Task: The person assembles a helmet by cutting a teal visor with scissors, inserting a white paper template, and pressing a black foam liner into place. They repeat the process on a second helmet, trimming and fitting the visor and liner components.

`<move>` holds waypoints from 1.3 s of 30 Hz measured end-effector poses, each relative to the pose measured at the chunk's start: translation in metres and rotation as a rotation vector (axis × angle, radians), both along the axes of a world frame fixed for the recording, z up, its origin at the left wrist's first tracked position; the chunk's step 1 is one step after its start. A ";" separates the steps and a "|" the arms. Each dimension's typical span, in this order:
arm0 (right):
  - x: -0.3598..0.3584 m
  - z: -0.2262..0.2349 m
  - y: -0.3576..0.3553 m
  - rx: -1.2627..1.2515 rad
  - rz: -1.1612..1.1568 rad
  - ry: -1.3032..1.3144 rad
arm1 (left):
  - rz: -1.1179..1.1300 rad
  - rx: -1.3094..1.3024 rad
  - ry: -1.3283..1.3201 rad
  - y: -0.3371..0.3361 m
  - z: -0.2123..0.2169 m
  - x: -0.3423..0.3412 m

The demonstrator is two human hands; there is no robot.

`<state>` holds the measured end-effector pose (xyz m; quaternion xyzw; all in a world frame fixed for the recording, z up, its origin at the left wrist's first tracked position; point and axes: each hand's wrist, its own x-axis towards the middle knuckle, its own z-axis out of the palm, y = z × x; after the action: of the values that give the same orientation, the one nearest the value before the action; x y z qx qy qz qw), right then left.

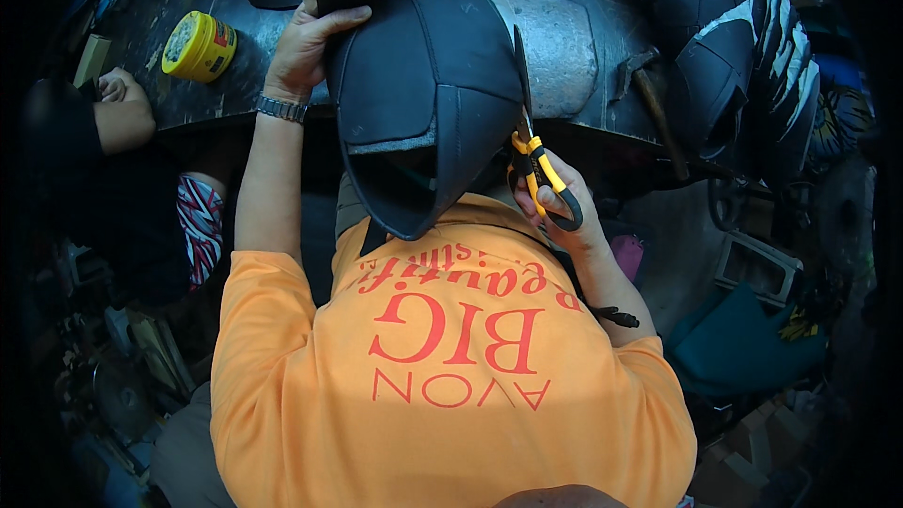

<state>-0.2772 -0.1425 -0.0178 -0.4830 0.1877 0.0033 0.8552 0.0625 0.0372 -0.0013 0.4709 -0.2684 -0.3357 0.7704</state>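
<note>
A black stitched piece that looks like a shoe upper (404, 66) is held up in front of my chest, with a pale lining along its far edge. My left hand (306, 52) grips its upper left edge, thumb lying on the black face and the other fingers mostly hidden behind. In my right hand (564, 202) is a pair of scissors (534, 165) with yellow and black handles. Their blades point away from me along the right edge of the upper, and that edge partly hides them.
On the dark worktable (254, 56) stand a yellow tub (199, 45) and a pale worn slab (555, 55). A hammer (654, 103) overhangs the near edge. Similar black uppers (701, 47) are stacked at right. Another person's hand (127, 99) rests at the left.
</note>
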 end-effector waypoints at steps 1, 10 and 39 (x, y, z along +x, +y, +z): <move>-0.001 0.000 -0.001 0.000 0.001 0.007 | 0.013 0.036 0.005 0.000 0.001 0.000; -0.007 0.003 -0.002 0.044 0.050 -0.023 | -0.047 0.034 -0.033 0.001 0.007 0.006; 0.000 0.005 -0.012 0.026 0.174 0.004 | -0.082 0.181 -0.126 -0.003 0.013 0.012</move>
<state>-0.2776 -0.1544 -0.0126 -0.4861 0.1469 0.0809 0.8576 0.0750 0.0337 0.0120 0.5474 -0.3039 -0.3594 0.6920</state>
